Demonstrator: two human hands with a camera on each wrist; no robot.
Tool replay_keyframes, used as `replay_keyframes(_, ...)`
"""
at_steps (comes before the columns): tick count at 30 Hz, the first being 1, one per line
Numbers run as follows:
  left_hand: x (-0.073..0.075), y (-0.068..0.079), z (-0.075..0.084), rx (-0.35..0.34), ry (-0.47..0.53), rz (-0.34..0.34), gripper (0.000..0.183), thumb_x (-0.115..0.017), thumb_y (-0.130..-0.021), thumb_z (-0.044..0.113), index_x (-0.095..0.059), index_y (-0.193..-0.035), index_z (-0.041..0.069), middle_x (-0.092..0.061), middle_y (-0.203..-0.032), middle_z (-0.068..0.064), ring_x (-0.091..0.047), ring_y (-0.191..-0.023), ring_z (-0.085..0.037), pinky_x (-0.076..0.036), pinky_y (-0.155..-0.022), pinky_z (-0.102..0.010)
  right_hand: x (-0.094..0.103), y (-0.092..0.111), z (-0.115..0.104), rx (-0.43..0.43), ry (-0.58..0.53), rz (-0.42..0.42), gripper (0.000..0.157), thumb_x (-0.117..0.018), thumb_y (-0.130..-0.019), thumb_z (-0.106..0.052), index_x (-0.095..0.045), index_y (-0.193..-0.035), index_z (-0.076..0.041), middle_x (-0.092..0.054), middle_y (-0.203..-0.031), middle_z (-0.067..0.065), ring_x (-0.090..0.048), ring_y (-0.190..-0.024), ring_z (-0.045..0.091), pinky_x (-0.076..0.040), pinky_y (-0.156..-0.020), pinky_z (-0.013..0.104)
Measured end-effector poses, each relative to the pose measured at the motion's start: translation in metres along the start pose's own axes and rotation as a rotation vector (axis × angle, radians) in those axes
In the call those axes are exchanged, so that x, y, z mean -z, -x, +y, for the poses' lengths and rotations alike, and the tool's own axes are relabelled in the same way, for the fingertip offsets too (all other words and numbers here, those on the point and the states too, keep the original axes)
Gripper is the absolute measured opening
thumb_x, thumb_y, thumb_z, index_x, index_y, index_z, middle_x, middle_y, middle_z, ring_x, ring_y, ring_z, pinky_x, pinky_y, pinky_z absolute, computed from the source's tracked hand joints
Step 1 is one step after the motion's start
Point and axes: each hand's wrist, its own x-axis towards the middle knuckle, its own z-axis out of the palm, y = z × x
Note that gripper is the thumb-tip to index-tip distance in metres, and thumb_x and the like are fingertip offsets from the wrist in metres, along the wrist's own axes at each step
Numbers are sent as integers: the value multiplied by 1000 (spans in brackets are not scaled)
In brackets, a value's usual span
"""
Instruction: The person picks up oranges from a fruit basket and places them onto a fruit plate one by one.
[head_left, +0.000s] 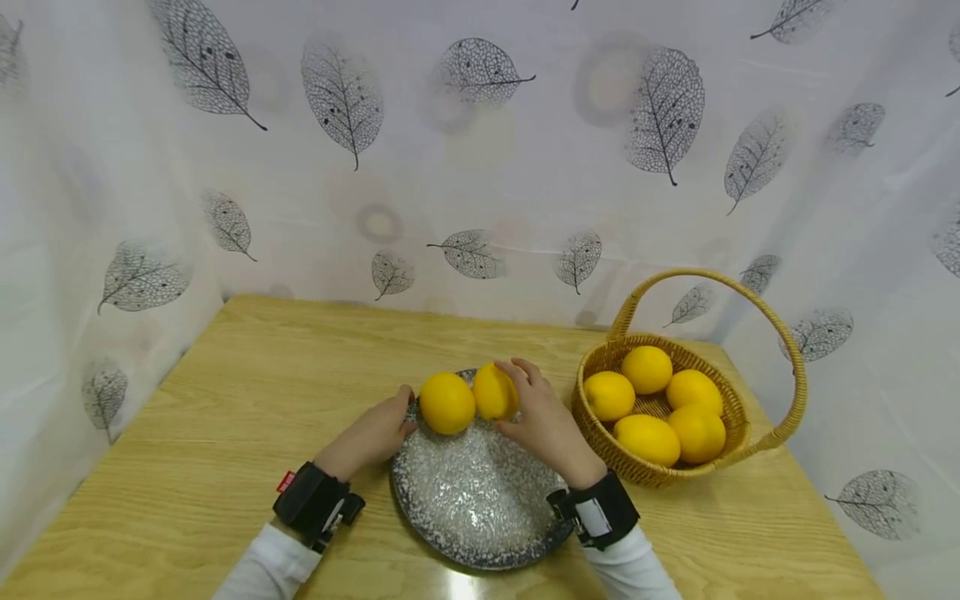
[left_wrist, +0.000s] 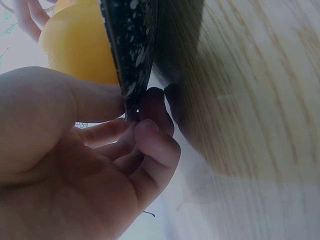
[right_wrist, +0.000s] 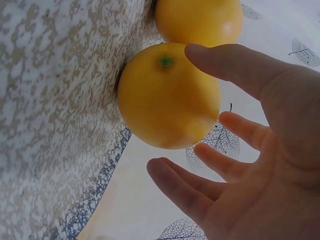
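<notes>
A round speckled grey plate [head_left: 480,492] lies on the table, with two oranges near its far rim. In the left wrist view, my left hand [left_wrist: 75,155] pinches the dark rim [left_wrist: 134,50] between thumb and curled fingers. Right beside that hand sits the left orange [head_left: 447,403]. My right hand [head_left: 546,421] is around the right orange [head_left: 493,392], fingers spread. Seen from the right wrist, this orange [right_wrist: 160,105] shows a green stem end and rests against the plate; the thumb tip overlaps it, while the other fingers are spread apart from it.
To the right of the plate stands a wicker basket [head_left: 738,417] with a tall arched handle. Several yellow fruits [head_left: 647,440] lie in it. Behind the wooden table [head_left: 247,400] hangs a white leaf-print curtain [head_left: 480,167].
</notes>
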Motion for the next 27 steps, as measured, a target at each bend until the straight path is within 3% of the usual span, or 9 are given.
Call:
replay_keyframes(16,1,0,4,5,-7,-6,38,-57,-101,3,-43,-134,-11,-62,-127,-34,-65,-117,-40,-55,-95,-50,10,3,-4,12,18,22,82,-82,-87,-20,-38,-156,-15,-35,-160,21,-47,-138,44,-55,-96,52)
replay_keyframes(20,2,0,4,12,-5,-12,39,-56,-102,3,-42,-136,-11,-60,-130,-34,-63,-120,-42,-54,-97,-51,13,3,-4,7,23,28,81,-81,-88,-22,-38,-156,-15,-35,-160,22,-52,-133,44,-57,-90,51)
replay_keyframes(27,2,1,5,18,0,-11,38,-56,-102,4,-43,-134,-10,-63,-125,-32,-66,-113,-37,-56,-91,-48,22,4,0,-2,24,51,81,-80,-89,-25,-36,-157,-17,-33,-162,20,-62,-119,40,-58,-80,44)
